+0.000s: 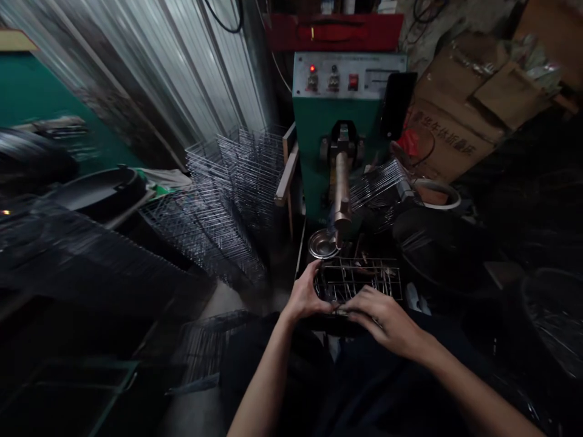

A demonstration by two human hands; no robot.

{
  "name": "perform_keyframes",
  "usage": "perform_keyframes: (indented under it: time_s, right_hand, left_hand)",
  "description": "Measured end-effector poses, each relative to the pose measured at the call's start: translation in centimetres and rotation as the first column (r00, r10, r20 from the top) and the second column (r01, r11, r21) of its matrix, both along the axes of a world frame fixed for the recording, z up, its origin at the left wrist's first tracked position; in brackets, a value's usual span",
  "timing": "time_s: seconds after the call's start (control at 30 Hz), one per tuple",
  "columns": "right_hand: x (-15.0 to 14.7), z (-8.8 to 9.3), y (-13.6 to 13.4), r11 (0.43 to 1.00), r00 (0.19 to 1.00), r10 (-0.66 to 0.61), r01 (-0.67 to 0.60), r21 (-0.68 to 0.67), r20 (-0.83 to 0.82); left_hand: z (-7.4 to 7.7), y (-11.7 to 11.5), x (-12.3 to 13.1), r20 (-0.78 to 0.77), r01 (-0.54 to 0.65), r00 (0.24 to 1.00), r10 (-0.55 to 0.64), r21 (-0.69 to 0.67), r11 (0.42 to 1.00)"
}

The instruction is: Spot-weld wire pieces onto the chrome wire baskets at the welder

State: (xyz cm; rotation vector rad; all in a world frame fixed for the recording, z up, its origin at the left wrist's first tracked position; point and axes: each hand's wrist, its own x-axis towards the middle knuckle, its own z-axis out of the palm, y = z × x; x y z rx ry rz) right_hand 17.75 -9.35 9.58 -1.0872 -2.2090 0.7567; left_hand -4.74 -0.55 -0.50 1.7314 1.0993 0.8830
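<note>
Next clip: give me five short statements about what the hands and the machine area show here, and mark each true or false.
1. Both hands are on a small wire frame. True: the left hand grips its left edge and the right hand rests on its near edge.
2. The frame lies below the copper-coloured arm of the green machine. True.
3. The stack of wire racks stands to the right of the machine. False: it stands to the left, against the corrugated metal wall.
4. A red light glows on the machine's control panel. True.
5. The right hand holds a hammer. False: it holds no tool; its fingers lie on the frame.
</note>
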Motion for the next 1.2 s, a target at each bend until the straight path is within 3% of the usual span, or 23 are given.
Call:
perform_keyframes:
  time_s: [0.2, 0.3, 0.4, 0.57, 0.83, 1.2]
  right_hand:
    - [1.1, -4.5, 2.2, 0.94, 0.948, -0.136, 0.032, 0.339, 0.289]
    - [1.5, -5.5, 2.2, 0.887, 0.887, -0.206, -0.009, 0.462, 0.414]
    - [1.5, -5.9, 2.0, 0.852, 0.872, -0.238, -0.024, 0.523, 0.428]
    - [1.6, -6.4, 2.0, 0.852, 0.916, -0.222, 0.014, 0.524, 0.335]
    - [1.5, -6.6, 3.1, 0.895, 0.955, -0.2, 0.085, 0.439, 0.221]
    - [1.5, -6.7, 5.0, 0.891, 0.946, -0.228, 0.108, 0.441, 0.229]
  left_hand:
    - [0.4, -0.1, 3.9, -0.082, 0.017, 0.997, -0.012, 0.064, 0.998]
    - [0.2, 0.0, 4.5, -0.079, -0.003, 0.997, 0.011, 0.098, 0.995]
    - [0.3, -0.1, 4.8, -0.063, -0.032, 0.997, 0.041, 0.145, 0.989]
    - [-0.2, -0.5, 4.9, -0.004, -0.093, 0.996, 0.094, 0.103, 0.99]
    - [-2.3, 0.5, 5.2, 0.074, -0.103, 0.993, 0.088, 0.234, 0.967]
    - [-2.0, 2.3, 5.1, 0.09, -0.094, 0.993, 0.075, 0.239, 0.967]
